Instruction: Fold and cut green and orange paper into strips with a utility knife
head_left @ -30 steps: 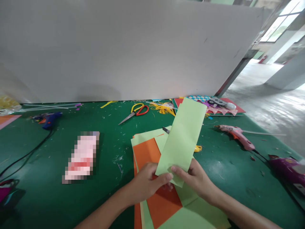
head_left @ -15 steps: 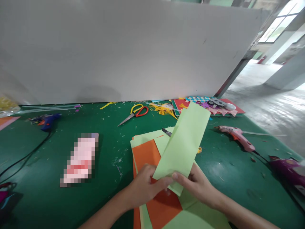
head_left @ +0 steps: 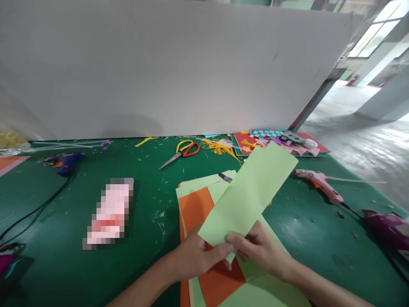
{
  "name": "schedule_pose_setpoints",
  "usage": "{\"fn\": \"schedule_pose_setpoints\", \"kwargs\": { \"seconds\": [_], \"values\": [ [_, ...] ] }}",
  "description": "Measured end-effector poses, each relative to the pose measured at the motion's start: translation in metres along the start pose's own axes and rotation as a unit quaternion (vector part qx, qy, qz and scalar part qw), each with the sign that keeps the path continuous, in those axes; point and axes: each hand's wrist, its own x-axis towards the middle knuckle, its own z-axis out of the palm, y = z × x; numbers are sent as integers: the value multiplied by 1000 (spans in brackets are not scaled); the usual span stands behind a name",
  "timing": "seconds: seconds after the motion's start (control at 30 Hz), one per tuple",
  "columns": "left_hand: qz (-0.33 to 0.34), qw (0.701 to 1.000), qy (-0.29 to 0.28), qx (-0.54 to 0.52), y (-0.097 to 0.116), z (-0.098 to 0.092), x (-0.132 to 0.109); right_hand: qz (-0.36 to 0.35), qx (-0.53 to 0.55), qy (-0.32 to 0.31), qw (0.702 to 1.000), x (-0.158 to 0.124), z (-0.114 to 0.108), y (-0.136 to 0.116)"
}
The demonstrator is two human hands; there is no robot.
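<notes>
A folded strip of light green paper [head_left: 249, 187] is held up between both hands and leans to the upper right. My left hand [head_left: 200, 256] pinches its lower left end, thumb on top. At the strip's lower right edge, my right hand [head_left: 260, 247] grips it between thumb and fingers. Beneath lies a stack of paper, with an orange sheet [head_left: 198, 209] over light green sheets [head_left: 268, 292]. The tip of a craft knife [head_left: 225, 177] shows on the stack; the strip hides the rest of it.
Red-and-yellow-handled scissors [head_left: 183, 152] lie beyond the stack. A pink glue gun [head_left: 319, 183] is at right, a blue one [head_left: 68, 163] at left. A pixelated pinkish object [head_left: 108, 213] rests on the green table [head_left: 147, 273]. A pale board [head_left: 179, 68] stands behind; yellow tassels [head_left: 220, 147] lie near it.
The green strip has tilted further to the right and its far end looks wider. Both hands still hold its near end, with the fingers slightly shifted.
</notes>
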Motion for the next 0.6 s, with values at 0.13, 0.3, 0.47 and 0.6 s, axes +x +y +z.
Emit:
{"fn": "schedule_pose_setpoints", "kwargs": {
  "seconds": [0.13, 0.3, 0.47, 0.6],
  "values": [
    [6, 1000, -10, -15, 8, 2, -1, 11, 12, -38, 999, -2, -7, 1],
    [-4, 1000, -11, -18, 8, -1, -1, 27, 44, -100, 994, -2, -12, -7],
    [-27, 999, -26, 17, 5, -4, 0, 111, 116, -109, 981, 1, -8, -8],
    [-75, 996, -13, 42, 5, -7, -1, 152, 81, -121, 978, 0, -10, 10]
  ]
}}
